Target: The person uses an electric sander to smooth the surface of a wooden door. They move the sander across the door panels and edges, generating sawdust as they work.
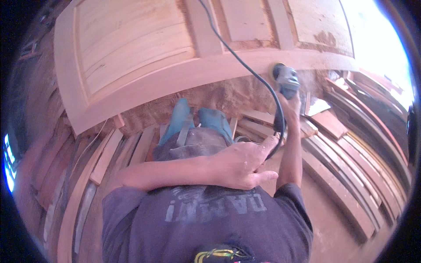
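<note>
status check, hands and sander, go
Right hand grips sander on door panel edge. Left hand holds the black cord. Cord trails over the panel.

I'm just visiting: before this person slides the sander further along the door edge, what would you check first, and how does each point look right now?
1. Right hand grips the sander: ok.
2. Sander sits on the lower rail of the wooden door: ok.
3. Power cord lies across the door panel, close behind the sander: not ok.
4. Left hand holds the cord's slack away from the tool: ok.
5. Footing among the loose planks and sawdust: cannot tell.
6. Eye or dust protection: cannot tell.
</note>
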Available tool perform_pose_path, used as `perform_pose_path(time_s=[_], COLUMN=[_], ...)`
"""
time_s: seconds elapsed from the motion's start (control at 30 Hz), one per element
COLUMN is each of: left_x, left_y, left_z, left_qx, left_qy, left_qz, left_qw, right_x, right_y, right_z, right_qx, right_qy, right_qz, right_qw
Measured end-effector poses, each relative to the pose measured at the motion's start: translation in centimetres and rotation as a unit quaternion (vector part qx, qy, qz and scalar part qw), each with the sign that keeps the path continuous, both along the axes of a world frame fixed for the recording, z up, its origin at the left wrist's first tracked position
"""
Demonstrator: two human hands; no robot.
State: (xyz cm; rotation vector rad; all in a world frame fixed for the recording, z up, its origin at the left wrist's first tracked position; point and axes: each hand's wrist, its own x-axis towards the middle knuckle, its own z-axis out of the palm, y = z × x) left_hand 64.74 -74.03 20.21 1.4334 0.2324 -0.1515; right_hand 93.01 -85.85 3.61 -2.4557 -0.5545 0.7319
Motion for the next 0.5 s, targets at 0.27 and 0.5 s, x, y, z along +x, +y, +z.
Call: perform_pose_path(time_s=[0.27, 0.5], left_x=[-3.6, -9.2], left_y=[1.2, 1.5], left_z=[1.1, 0.2], left_qx=[-0.015, 0.005], left_qy=[-0.033, -0.050], left_qz=[0.033, 0.077], left_qw=[0.999, 0.996], right_x=[-6.7, -26.9], right_y=[1.3, 14.1], right_z=[-2.3, 1.1], right_qx=[0.099, 0.034], right_qy=[0.075, 0.083], right_qz=[0.076, 0.352], right_qw=[0.989, 0.932])
